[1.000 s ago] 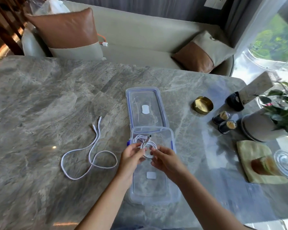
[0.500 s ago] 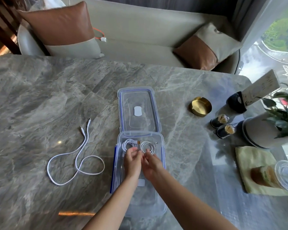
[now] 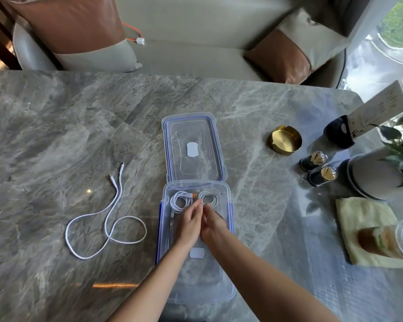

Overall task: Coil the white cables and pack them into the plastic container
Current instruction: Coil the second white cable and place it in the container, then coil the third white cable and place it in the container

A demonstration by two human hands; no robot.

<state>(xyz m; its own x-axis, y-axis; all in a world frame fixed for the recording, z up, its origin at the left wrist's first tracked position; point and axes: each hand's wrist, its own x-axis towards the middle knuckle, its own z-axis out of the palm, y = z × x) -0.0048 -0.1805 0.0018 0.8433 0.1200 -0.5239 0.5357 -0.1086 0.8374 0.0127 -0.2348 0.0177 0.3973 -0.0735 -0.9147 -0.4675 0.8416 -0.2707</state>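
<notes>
The clear plastic container (image 3: 230,206) with blue clips lies open on the marble table, its lid (image 3: 196,127) flat just beyond it. Two coiled white cables sit side by side at its far end: the left coil (image 3: 178,201) has an orange plug, the right coil (image 3: 210,196) is smaller. My left hand (image 3: 188,225) and right hand (image 3: 214,225) are inside the container, close together, fingers stretched forward. Their tips touch the coils' near edges without gripping. A third white cable (image 3: 118,196) lies loose in open loops on the table to the left.
At the right stand a brass ashtray (image 3: 285,139), two small dark shakers (image 3: 318,167), a potted plant (image 3: 379,173) and a yellow cloth (image 3: 363,219) with a glass cup on it. A sofa with cushions runs behind the table's far edge.
A second ago both hands held the second coil above the container. They lowered it beside the first coil and now rest flat behind it. The view has shifted right.
</notes>
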